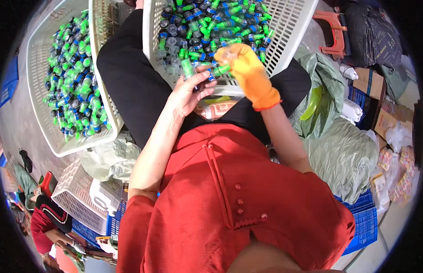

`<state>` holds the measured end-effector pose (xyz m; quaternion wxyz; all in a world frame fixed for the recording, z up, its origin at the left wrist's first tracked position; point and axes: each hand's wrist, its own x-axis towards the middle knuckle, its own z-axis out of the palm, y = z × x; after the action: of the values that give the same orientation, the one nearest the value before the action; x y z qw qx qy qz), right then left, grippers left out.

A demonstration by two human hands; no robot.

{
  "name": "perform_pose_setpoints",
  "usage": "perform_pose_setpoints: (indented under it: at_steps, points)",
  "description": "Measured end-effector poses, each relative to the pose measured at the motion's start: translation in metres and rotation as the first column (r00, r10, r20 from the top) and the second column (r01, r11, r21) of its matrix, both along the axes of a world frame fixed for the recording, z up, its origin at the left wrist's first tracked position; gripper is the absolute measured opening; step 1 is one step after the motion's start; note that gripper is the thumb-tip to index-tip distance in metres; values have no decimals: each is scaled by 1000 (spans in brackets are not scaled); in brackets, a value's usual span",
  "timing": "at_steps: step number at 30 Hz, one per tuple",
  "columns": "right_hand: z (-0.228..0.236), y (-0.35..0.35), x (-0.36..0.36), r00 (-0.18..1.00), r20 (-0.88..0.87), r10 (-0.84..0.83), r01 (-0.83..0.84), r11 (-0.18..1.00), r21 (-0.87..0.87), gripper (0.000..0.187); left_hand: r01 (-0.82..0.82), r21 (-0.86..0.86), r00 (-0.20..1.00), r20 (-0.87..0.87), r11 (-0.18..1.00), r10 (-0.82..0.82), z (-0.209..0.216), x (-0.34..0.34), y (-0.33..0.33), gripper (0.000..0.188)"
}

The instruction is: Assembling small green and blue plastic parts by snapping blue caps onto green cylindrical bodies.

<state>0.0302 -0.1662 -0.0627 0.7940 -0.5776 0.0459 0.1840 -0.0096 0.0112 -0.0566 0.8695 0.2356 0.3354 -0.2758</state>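
Observation:
My left hand [187, 93] is bare and holds a small clear bottle with a green cap [187, 67] at the near rim of a white plastic basket [291, 27] resting on my lap. My right hand [248, 73], in an orange glove, grips another small green-capped bottle [219, 70] just beside the left one. The basket is full of several small clear bottles with green caps and blue bands [211, 22]. The two hands nearly touch over the basket's near edge.
A second white basket [38, 104] of the same bottles stands on the floor at my left. Grey-green sacks [343, 154], cardboard boxes [370, 82], blue crates [364, 223] and an orange stool [334, 29] crowd the right. Another person in red [45, 223] sits at lower left.

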Motion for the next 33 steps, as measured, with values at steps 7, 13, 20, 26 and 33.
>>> perform_pose_setpoints:
  at_steps: [7,13,20,26,33]
  points:
    - [62,24,-12,992,77,99,-68,942,-329,41,13,78,987,156,997,-25,7,2,21,25]
    - [87,16,3,507,204,838,-30,254,-967,37,150,186,958,214,971,-189,26,6,32,20]
    - [52,17,-11,777,214,592,-218,573,-790,42,-8,508,940,298,861,-168,33,-3,10,15]
    - [66,41,-11,918,45,395,-280,724,-630,39,-131,727,849,433,674,-302,34,3,26,21]
    - [62,53,-27,866,209,454,-214,715,-665,38,41,789,864,279,613,-418,56,4,49,14]
